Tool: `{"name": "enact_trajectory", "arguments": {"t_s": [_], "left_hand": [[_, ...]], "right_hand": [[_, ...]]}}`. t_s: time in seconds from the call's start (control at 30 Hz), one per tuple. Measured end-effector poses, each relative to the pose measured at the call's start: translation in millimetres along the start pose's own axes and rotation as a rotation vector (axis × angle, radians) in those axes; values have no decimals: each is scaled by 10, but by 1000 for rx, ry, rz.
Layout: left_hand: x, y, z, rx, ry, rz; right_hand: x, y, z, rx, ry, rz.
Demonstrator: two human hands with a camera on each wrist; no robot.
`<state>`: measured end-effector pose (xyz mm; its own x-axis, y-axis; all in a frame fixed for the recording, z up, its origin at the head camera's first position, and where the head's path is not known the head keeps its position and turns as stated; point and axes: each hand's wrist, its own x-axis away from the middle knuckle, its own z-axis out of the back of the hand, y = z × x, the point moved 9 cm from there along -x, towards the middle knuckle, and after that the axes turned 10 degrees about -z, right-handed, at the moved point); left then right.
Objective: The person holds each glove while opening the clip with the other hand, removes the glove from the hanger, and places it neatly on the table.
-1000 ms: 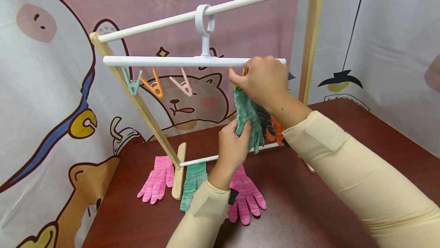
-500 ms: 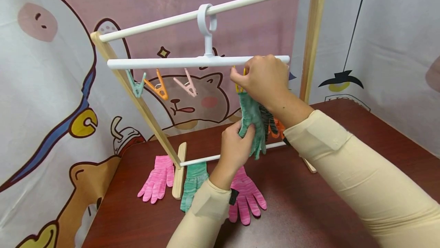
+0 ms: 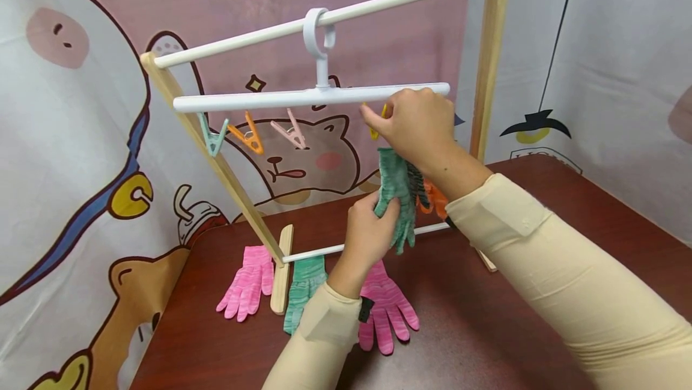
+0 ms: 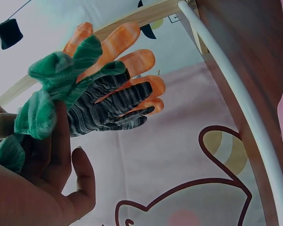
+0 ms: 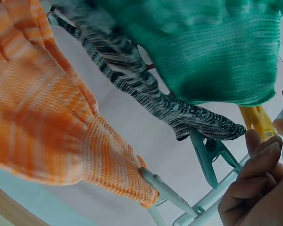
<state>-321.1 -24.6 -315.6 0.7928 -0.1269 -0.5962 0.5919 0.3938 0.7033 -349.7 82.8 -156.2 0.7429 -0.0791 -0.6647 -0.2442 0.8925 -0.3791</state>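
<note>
My left hand (image 3: 367, 234) grips a green glove (image 3: 393, 179) by its middle, cuff upward; in the left wrist view the green fingers (image 4: 42, 113) stick out past my left hand (image 4: 42, 174). Under the right part of the white hanger (image 3: 254, 100), my right hand (image 3: 421, 122) pinches a yellow clip (image 3: 374, 131). A small gap shows between clip and cuff in the head view. The right wrist view has the yellow clip (image 5: 258, 121) beside the green cuff (image 5: 226, 75), with my right hand (image 5: 259, 183) on the clip. Behind hang a black-grey glove (image 5: 127, 70) and an orange glove (image 5: 52, 113), both clipped.
Teal (image 3: 214, 137), orange (image 3: 250, 136) and pink (image 3: 292, 131) clips hang from the hanger's left half. The hanger hooks on a wooden rack's top rod (image 3: 400, 4). Pink gloves (image 3: 250, 282) and another green glove (image 3: 305, 288) lie on the table (image 3: 465, 318).
The green glove's cuff was at the yellow clip's jaws and now sits slightly below them. The hanger's left end has moved a little right and down.
</note>
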Motion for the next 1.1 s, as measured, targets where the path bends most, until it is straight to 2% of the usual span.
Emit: {"name": "enact_trajectory", "arguments": {"t_s": [0.13,0.3,0.47,0.63,0.77,0.9,1.03,1.1], "left_hand": [[-4,-7,25,0,16,-2],[-8,-8,33,0,20,-2],[-18,1,40,-2,23,-1],[-26,9,53,-10,29,-12],[-28,15,63,-14,32,-14],[-17,5,64,-16,27,2],[-8,0,59,-4,20,11],[-6,-3,58,2,18,13]], "right_hand": [[38,6,-14,-46,-15,1],[154,45,-8,-106,-18,43],[302,278,88,-179,65,61],[424,623,262,-322,194,48],[486,977,363,-414,278,-17],[536,1347,346,-446,294,-122],[580,1650,229,-446,245,-210],[593,1764,128,-435,170,-246]]}}
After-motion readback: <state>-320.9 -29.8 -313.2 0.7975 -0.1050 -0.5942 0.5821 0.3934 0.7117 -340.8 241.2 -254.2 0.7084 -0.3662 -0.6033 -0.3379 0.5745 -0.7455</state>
